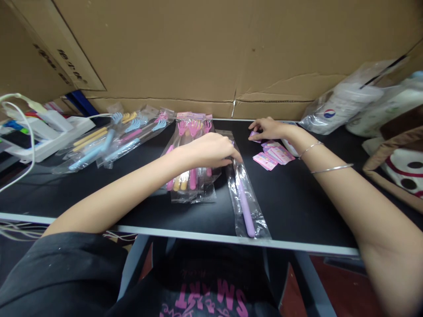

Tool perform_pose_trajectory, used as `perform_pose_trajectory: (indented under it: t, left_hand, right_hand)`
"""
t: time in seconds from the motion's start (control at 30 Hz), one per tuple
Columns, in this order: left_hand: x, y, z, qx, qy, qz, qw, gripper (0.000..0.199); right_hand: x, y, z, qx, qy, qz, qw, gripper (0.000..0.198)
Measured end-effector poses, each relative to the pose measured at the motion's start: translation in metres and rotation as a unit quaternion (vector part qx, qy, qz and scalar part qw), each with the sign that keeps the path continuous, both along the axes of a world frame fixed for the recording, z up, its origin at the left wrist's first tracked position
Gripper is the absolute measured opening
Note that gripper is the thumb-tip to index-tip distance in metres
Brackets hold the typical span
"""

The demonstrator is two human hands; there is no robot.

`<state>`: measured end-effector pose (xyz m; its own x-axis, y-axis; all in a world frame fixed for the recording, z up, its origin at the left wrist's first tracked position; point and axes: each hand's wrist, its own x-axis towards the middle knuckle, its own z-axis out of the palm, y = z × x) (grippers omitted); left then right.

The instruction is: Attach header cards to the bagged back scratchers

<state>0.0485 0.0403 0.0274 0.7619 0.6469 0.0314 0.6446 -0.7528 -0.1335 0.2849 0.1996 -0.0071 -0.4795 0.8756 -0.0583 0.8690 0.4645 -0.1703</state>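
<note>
A purple back scratcher [246, 207] lies in a clear plastic bag, its handle toward the table's front edge. My left hand [216, 149] is over the bag's upper part, fingers closed on it; the scratcher's head is mostly hidden there. My right hand [269, 128] pinches a small pink-purple card at the back of the table. Just below it lies a loose pile of printed cards [279, 154]. Left of the purple scratcher, several bagged pink and yellow back scratchers [193, 178] lie side by side, with pink cards at their tops, partly under my left wrist.
More bagged blue, yellow and pink scratchers [109, 145] lie at the left. Beyond them stands a white power strip [59, 136] with cables. A bagged drink cup [346, 103] and a patterned bag [406, 171] are at right. A cardboard wall [198, 53] closes the back.
</note>
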Motion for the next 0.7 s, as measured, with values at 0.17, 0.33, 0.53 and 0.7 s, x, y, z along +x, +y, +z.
perform_pose_trajectory:
  t: [0.17, 0.33, 0.53, 0.7]
  left_hand:
    - [0.0008, -0.0003, -0.0009, 0.010, -0.003, 0.005, 1.000, 0.038]
    - [0.0004, 0.0004, -0.0019, 0.007, -0.004, 0.012, 1.000, 0.041]
    - [-0.0006, 0.0022, -0.0017, -0.016, -0.020, -0.015, 1.000, 0.037]
    - [-0.0023, 0.0037, -0.0025, -0.020, -0.027, -0.032, 0.999, 0.034]
  right_hand:
    - [-0.0054, -0.0049, 0.0062, -0.042, 0.006, -0.016, 0.999, 0.066]
    - [-0.0039, -0.0044, 0.0073, -0.068, 0.017, -0.023, 0.997, 0.059]
    - [-0.0064, -0.0046, 0.0038, -0.098, 0.069, -0.024, 0.992, 0.041]
    - [-0.0024, -0.0037, 0.0107, -0.101, 0.062, 0.033, 0.992, 0.043]
